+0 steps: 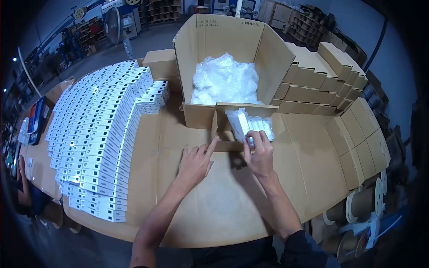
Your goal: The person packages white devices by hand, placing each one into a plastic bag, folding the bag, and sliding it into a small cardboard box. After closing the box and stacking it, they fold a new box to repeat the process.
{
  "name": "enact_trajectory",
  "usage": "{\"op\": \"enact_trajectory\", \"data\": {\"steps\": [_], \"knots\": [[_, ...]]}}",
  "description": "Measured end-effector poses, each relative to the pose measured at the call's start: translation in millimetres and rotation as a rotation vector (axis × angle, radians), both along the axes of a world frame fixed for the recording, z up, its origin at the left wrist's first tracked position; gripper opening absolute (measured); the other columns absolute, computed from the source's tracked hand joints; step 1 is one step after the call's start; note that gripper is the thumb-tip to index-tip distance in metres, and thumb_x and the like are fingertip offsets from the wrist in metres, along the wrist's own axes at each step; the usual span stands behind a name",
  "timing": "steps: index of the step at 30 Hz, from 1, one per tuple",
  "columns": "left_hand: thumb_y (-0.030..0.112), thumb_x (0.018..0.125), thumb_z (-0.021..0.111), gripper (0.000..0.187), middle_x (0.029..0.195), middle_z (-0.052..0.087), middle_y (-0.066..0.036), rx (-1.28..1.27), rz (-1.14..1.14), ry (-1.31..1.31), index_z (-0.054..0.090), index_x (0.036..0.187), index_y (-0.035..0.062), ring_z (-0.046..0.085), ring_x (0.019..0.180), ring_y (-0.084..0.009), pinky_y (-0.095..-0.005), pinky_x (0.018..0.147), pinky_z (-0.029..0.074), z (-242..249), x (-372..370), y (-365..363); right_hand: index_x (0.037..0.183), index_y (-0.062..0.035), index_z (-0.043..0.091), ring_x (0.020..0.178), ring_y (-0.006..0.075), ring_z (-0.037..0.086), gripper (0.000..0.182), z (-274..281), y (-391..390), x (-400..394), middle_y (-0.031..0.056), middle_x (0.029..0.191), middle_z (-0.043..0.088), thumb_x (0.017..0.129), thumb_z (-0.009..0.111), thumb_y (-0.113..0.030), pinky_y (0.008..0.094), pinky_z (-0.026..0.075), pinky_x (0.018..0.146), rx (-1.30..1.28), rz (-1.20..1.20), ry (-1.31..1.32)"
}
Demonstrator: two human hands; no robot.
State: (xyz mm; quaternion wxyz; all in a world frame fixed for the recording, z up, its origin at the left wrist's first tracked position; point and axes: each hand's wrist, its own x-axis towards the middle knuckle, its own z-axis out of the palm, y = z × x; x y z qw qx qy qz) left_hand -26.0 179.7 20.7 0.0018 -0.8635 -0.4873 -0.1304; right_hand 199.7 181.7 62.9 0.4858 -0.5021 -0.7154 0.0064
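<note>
My left hand [195,163] is open, palm down, its fingers stretched out and the index fingertip right at the front left corner of a small open cardboard box [222,145]. Over the right side of that box, my right hand [260,156] pinches the lower end of a flat white packet in clear plastic [240,123], which leans up against the inside. Beside it stand several more plastic-wrapped white packets [261,126] in a row. Part of the row is hidden behind my right fingers.
Behind the small box rises a big carton [232,38] holding a heap of clear plastic bags [225,80]. Long stacks of small white boxes [94,120] line the left side. Folded brown boxes [308,94] are piled at right. A person's arm [22,183] shows far left.
</note>
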Motion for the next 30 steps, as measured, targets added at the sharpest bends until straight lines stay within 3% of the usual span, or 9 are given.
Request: {"op": "enact_trajectory", "data": {"steps": [11,17,19,21,24,27,28,30], "knots": [[0.027,0.087,0.076,0.094,0.099,0.066,-0.006,0.106,-0.008,-0.006,0.025,0.165,0.0173,0.065,0.089,-0.0262,-0.0588,0.107,0.044,-16.0,-1.5,2.1,0.093,0.0010,0.068,0.074,0.0416,0.068,0.010,-21.4,28.3,-10.9,0.0204,0.090,0.063,0.086,0.074,-0.004,0.0511,0.055,0.064,-0.248,-0.244,-0.210],[0.029,0.090,0.074,0.094,0.101,0.065,-0.008,0.064,0.005,0.048,0.020,0.166,0.0147,0.064,0.095,-0.0268,-0.0565,0.110,0.043,-16.4,0.1,1.4,0.088,0.0012,0.072,0.077,0.0414,0.070,0.015,-19.5,29.0,-20.5,0.0201,0.100,0.063,0.091,0.068,-0.013,0.0524,0.058,0.069,-0.370,-0.379,-0.344],[0.027,0.088,0.074,0.093,0.108,0.065,-0.007,0.087,-0.006,0.008,0.023,0.165,0.0178,0.064,0.092,-0.0259,-0.0579,0.109,0.042,-19.4,-4.6,-1.2,0.093,-0.0012,0.077,0.081,0.0421,0.072,0.019,-6.3,21.8,-21.7,0.0156,0.113,0.065,0.095,0.066,-0.017,0.0528,0.059,0.072,-0.432,-0.351,-0.289],[0.028,0.088,0.074,0.093,0.114,0.063,-0.007,0.088,-0.016,0.002,0.023,0.165,0.0184,0.063,0.095,-0.0254,-0.0570,0.109,0.042,-13.8,-12.9,-5.6,0.104,-0.0009,0.075,0.089,0.0420,0.072,0.021,5.2,11.8,-24.7,0.0194,0.128,0.061,0.097,0.064,-0.017,0.0512,0.059,0.076,-0.553,-0.345,-0.319],[0.025,0.088,0.075,0.091,0.119,0.062,-0.010,0.076,0.041,-0.111,0.027,0.164,0.0160,0.062,0.105,-0.0283,-0.0531,0.106,0.045,-10.7,-36.8,-11.1,0.116,0.0004,0.069,0.101,0.0411,0.068,0.024,-10.7,-2.2,-28.5,0.0230,0.137,0.053,0.095,0.064,-0.011,0.0477,0.057,0.082,-0.180,-0.313,-0.372],[0.020,0.088,0.075,0.081,0.121,0.060,-0.017,0.119,0.161,-0.274,0.036,0.158,0.0079,0.059,0.111,-0.0347,-0.0492,0.102,0.047,-5.2,-75.8,-4.2,0.123,0.0016,0.062,0.110,0.0411,0.061,0.032,7.8,-10.0,-61.6,0.0239,0.138,0.049,0.092,0.064,-0.002,0.0460,0.054,0.089,-0.208,-0.167,-0.036],[0.018,0.088,0.074,0.078,0.121,0.059,-0.019,0.143,0.213,-0.308,0.038,0.156,0.0062,0.058,0.111,-0.0360,-0.0485,0.101,0.047,-8.2,-90.2,4.9,0.121,0.0020,0.061,0.111,0.0410,0.059,0.034,5.7,-7.7,-73.1,0.0225,0.132,0.053,0.087,0.065,0.004,0.0464,0.052,0.092,-0.143,-0.050,0.031],[0.011,0.088,0.072,0.069,0.125,0.057,-0.024,0.130,0.308,-0.382,0.042,0.149,0.0003,0.056,0.116,-0.0412,-0.0473,0.104,0.046,-1.5,-113.1,24.3,0.119,0.0025,0.061,0.111,0.0421,0.061,0.033,5.9,3.5,-99.9,0.0232,0.126,0.057,0.086,0.063,0.006,0.0463,0.051,0.096,-0.103,0.169,0.019]]}}
